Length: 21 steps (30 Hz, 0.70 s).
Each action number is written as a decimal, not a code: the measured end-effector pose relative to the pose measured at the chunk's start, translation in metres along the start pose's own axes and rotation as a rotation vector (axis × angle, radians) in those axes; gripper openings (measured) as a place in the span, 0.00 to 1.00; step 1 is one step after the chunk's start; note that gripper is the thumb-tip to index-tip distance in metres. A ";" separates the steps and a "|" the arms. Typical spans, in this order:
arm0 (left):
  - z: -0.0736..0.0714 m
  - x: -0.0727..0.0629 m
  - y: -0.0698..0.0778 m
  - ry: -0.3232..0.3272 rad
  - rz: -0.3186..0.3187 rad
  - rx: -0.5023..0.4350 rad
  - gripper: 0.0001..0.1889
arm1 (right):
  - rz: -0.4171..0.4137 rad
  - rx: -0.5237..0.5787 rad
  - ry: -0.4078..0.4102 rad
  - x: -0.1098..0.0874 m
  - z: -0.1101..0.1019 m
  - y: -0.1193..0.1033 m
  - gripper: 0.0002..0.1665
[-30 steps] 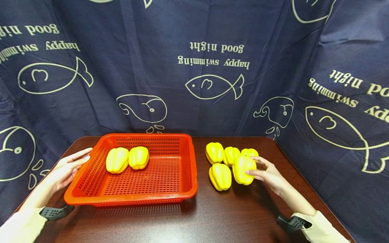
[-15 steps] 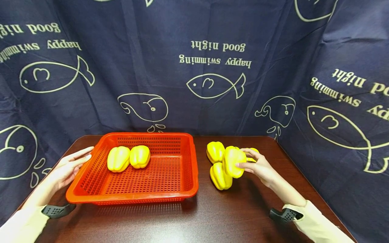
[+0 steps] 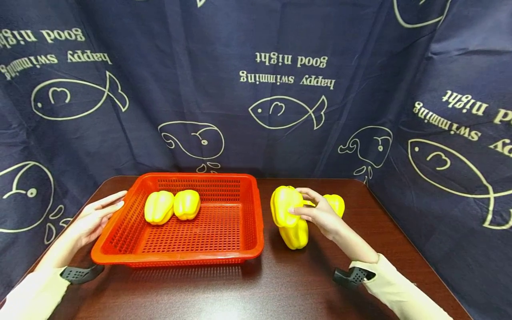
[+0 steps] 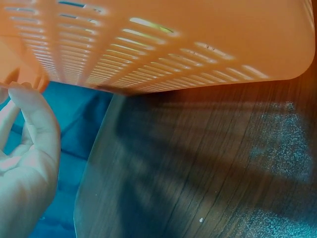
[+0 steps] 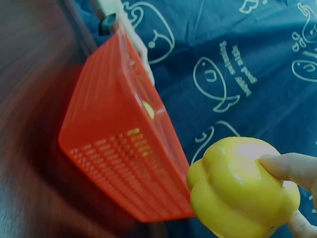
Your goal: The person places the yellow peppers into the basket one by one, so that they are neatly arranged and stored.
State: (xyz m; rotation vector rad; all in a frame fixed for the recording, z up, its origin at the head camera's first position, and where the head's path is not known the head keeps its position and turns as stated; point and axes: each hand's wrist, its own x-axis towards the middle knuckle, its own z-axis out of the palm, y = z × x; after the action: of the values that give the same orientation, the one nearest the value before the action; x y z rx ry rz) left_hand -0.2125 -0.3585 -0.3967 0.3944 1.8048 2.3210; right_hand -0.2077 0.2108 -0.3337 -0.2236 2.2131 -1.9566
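Note:
My right hand (image 3: 323, 217) holds a yellow bell pepper (image 3: 288, 210) between thumb and fingers, above the other peppers right of the basket. Seen in the right wrist view, the held pepper (image 5: 237, 186) is raised beside the basket's outer wall. My left hand (image 3: 93, 220) grips the left rim of a red perforated plastic basket (image 3: 180, 258), fingertips on the edge; the left wrist view shows the bent fingers (image 4: 43, 119) against that rim. Two yellow bell peppers (image 3: 159, 208) lie in the basket's left part, side by side.
More yellow bell peppers stand on the dark wooden table (image 3: 280, 289): one at the front (image 3: 295, 235), another at the right (image 3: 336, 203), others partly hidden behind the right hand and held pepper. A navy curtain (image 3: 224, 80) with fish prints closes off the back and sides.
My right hand has carried its pepper leftward and slightly up across the group, towards the basket. The left hand has stayed at the rim. The whole view has shifted slightly.

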 end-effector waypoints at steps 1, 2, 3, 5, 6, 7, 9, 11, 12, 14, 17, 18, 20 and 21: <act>0.000 0.000 0.000 0.001 0.002 0.000 0.24 | -0.003 -0.003 -0.005 0.001 0.003 -0.002 0.32; 0.000 0.000 0.000 0.006 0.004 0.000 0.24 | -0.005 0.002 -0.005 0.002 0.006 -0.003 0.32; 0.000 0.001 0.000 0.007 0.005 -0.006 0.24 | -0.005 0.009 -0.004 0.003 0.009 -0.004 0.32; -0.001 0.001 -0.001 0.005 0.009 -0.018 0.24 | -0.005 0.028 -0.005 0.005 0.015 -0.007 0.32; -0.001 0.001 -0.001 0.005 0.010 -0.022 0.24 | -0.003 0.043 -0.006 0.006 0.018 -0.008 0.32; -0.001 0.001 -0.001 0.000 0.009 -0.032 0.25 | 0.002 0.065 -0.006 0.007 0.021 -0.009 0.32; -0.002 0.001 -0.002 -0.004 0.009 -0.044 0.25 | 0.016 0.105 -0.009 0.009 0.027 -0.012 0.32; -0.002 0.001 -0.002 -0.007 0.009 -0.051 0.25 | 0.034 0.145 -0.014 0.011 0.033 -0.014 0.32; -0.002 0.001 -0.002 -0.008 0.008 -0.054 0.25 | 0.042 0.167 -0.021 0.012 0.036 -0.015 0.32; -0.001 0.001 -0.002 -0.003 0.009 -0.048 0.24 | 0.054 0.201 -0.031 0.014 0.041 -0.018 0.31; 0.000 0.001 -0.001 0.000 0.013 -0.040 0.24 | 0.063 0.245 -0.037 0.017 0.049 -0.022 0.31; 0.000 0.000 -0.001 -0.006 0.014 -0.044 0.24 | 0.060 0.255 -0.039 0.018 0.052 -0.024 0.30; 0.002 0.000 -0.001 -0.005 0.017 -0.046 0.24 | 0.059 0.268 -0.030 0.020 0.058 -0.027 0.29; 0.002 0.000 -0.001 -0.008 0.019 -0.051 0.24 | 0.055 0.268 -0.027 0.021 0.062 -0.028 0.29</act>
State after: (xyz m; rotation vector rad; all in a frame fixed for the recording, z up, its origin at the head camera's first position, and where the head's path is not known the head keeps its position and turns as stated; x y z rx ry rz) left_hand -0.2119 -0.3566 -0.3968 0.4149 1.7420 2.3694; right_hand -0.2145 0.1428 -0.3135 -0.1486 1.8922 -2.1763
